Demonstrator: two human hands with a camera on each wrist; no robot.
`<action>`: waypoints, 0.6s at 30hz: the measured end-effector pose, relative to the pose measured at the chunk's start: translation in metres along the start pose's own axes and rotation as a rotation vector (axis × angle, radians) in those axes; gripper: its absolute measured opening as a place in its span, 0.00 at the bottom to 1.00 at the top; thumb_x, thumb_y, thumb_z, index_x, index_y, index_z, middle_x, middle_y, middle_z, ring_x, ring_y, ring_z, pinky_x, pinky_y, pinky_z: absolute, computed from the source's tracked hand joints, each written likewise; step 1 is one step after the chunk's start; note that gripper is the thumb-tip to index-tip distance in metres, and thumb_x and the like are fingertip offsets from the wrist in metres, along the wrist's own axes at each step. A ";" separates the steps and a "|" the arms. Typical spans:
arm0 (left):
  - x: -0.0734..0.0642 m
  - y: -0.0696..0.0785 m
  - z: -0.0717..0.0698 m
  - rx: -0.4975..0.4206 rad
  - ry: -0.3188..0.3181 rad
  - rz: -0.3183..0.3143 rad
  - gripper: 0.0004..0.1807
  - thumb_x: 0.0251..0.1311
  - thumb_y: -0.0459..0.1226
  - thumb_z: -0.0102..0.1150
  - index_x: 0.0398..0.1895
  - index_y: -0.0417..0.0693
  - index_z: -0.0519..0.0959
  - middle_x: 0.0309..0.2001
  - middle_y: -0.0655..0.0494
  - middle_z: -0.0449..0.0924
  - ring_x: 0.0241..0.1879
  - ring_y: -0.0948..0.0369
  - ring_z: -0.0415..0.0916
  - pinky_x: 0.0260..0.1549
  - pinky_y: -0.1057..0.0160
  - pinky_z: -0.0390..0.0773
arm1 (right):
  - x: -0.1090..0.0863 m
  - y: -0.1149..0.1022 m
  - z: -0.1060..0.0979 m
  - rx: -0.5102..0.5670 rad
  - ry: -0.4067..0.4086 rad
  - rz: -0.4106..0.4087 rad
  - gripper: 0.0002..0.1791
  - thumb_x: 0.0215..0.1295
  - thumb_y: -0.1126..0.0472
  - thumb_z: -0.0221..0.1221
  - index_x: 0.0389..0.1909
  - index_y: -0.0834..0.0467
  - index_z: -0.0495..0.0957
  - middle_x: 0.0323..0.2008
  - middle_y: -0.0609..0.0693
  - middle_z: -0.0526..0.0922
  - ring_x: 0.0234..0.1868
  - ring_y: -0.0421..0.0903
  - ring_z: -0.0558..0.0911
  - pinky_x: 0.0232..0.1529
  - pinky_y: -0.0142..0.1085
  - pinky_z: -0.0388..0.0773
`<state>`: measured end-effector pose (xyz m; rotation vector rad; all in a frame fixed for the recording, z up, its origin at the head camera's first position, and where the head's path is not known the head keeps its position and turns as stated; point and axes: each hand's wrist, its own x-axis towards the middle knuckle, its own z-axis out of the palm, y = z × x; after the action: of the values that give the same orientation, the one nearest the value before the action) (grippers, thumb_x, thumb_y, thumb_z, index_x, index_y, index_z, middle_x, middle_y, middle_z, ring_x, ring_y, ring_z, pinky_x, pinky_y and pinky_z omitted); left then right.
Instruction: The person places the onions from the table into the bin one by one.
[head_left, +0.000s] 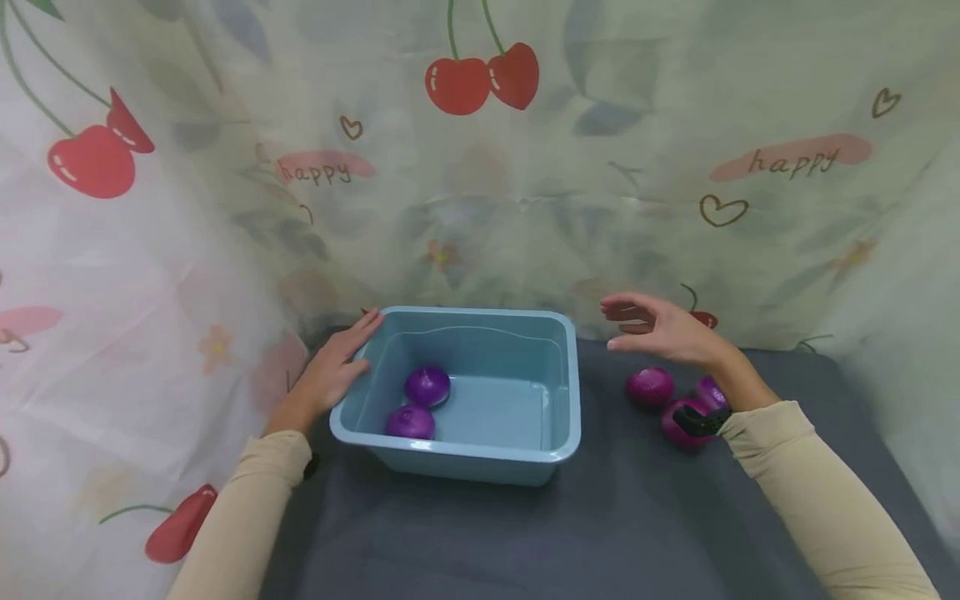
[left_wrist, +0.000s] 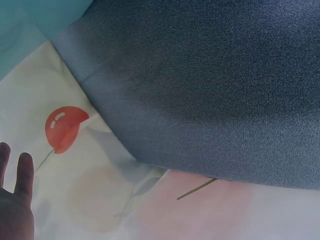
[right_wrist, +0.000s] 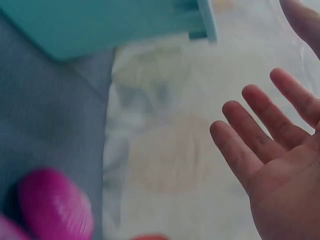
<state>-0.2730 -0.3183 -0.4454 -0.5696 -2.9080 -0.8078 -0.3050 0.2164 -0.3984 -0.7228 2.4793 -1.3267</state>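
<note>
A light blue plastic tub (head_left: 487, 454) holds two purple onions, one (head_left: 427, 387) lying just behind the other (head_left: 410, 422) on its left side. My left hand (head_left: 330, 372) rests on the tub's left rim with fingers extended. To the right of the tub, my right hand (head_left: 663, 329) hovers in the air, fingers relaxed and apart, nothing in it. Below and beside that wrist lie three more purple onions: one nearest the tub (head_left: 649, 388), one in front (head_left: 684, 423) and one (head_left: 711, 393) partly hidden by the wrist. In the right wrist view the palm (right_wrist: 290, 190) is bare.
A dark grey cloth surface (head_left: 465, 542) lies under everything. Behind and at both sides hang pale curtains (head_left: 525, 233) printed with cherries, hearts and leaves. The tub stands close to the back curtain. A black band (head_left: 701, 421) is on the right wrist.
</note>
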 end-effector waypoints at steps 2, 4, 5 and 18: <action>0.001 0.000 -0.001 -0.002 0.006 0.004 0.38 0.67 0.39 0.42 0.82 0.57 0.53 0.84 0.53 0.48 0.80 0.39 0.50 0.73 0.30 0.53 | -0.011 0.006 -0.006 -0.023 0.017 0.023 0.38 0.65 0.53 0.68 0.73 0.54 0.66 0.72 0.58 0.71 0.73 0.61 0.71 0.70 0.57 0.69; 0.001 -0.001 -0.002 -0.007 0.013 0.009 0.38 0.66 0.38 0.42 0.82 0.56 0.53 0.83 0.52 0.48 0.80 0.39 0.50 0.73 0.31 0.53 | -0.022 0.013 -0.011 -0.062 0.034 0.033 0.37 0.66 0.52 0.67 0.73 0.53 0.66 0.72 0.57 0.72 0.73 0.60 0.71 0.70 0.54 0.70; 0.001 -0.001 -0.002 -0.009 0.016 0.011 0.38 0.66 0.38 0.43 0.82 0.56 0.53 0.83 0.52 0.49 0.80 0.39 0.50 0.73 0.31 0.53 | -0.027 0.016 -0.014 -0.081 0.040 0.037 0.37 0.66 0.51 0.66 0.73 0.53 0.65 0.72 0.57 0.71 0.73 0.60 0.71 0.70 0.52 0.71; -0.002 0.002 -0.001 -0.028 -0.001 -0.010 0.39 0.66 0.37 0.44 0.82 0.57 0.53 0.84 0.54 0.47 0.80 0.39 0.50 0.71 0.30 0.55 | -0.084 0.060 -0.024 -0.216 0.186 0.162 0.40 0.67 0.47 0.65 0.74 0.60 0.64 0.72 0.65 0.67 0.72 0.68 0.67 0.65 0.67 0.67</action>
<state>-0.2706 -0.3174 -0.4439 -0.5585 -2.9075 -0.8516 -0.2626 0.3056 -0.4371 -0.4459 2.7927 -1.1270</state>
